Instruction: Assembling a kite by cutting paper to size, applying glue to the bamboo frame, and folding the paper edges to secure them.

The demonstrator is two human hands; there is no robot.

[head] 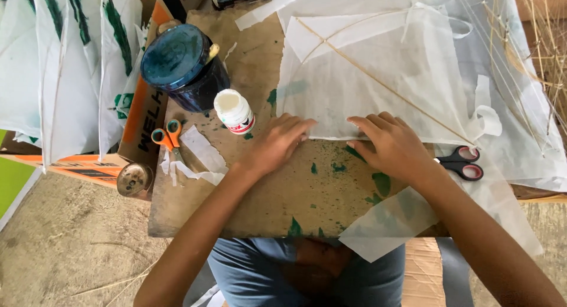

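Observation:
A translucent white paper kite (378,82) with thin bamboo sticks lies on a paint-stained brown board (277,195). My left hand (277,143) lies flat, fingers together, pressing the kite's near edge. My right hand (393,143) presses the same edge a little to the right, fingers spread on the paper. Neither hand grips anything. A white glue bottle (234,111) stands just left of my left hand.
A dark blue paint can (184,66) stands at the board's back left. Orange-handled scissors (168,139) and paper strips (201,156) lie near it. Black-and-red scissors (463,162) lie right of my right hand. White kites with green marks (65,70) are stacked at left. Loose paper (384,224) overhangs the front edge.

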